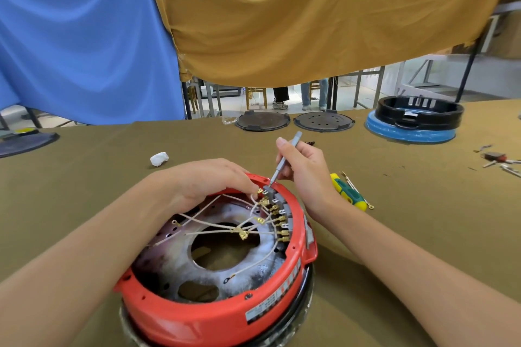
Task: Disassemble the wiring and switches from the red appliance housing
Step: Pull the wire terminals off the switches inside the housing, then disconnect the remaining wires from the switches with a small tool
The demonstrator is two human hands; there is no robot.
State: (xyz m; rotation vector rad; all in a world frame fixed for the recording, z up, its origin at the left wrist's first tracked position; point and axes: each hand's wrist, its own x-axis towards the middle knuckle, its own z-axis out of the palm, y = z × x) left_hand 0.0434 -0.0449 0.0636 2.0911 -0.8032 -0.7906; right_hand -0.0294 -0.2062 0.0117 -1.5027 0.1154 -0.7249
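The round red appliance housing (197, 315) lies upside down at the near middle of the table. White wires (208, 224) with brass terminals cross its scorched metal inside and plug into a row of grey switches (277, 201) along the right inner rim. My left hand (208, 182) rests over the far rim, fingertips pinching a brass terminal at the topmost switch. My right hand (303, 166) holds a slim grey screwdriver (283, 162) like a pen, its tip touching that same switch.
A yellow-green screwdriver (348, 191) lies right of the housing. A white wad (159, 158) sits to the left. Two dark round plates (262, 121), a black ring on a blue base (414, 121) and small loose parts (497, 159) lie farther back and right.
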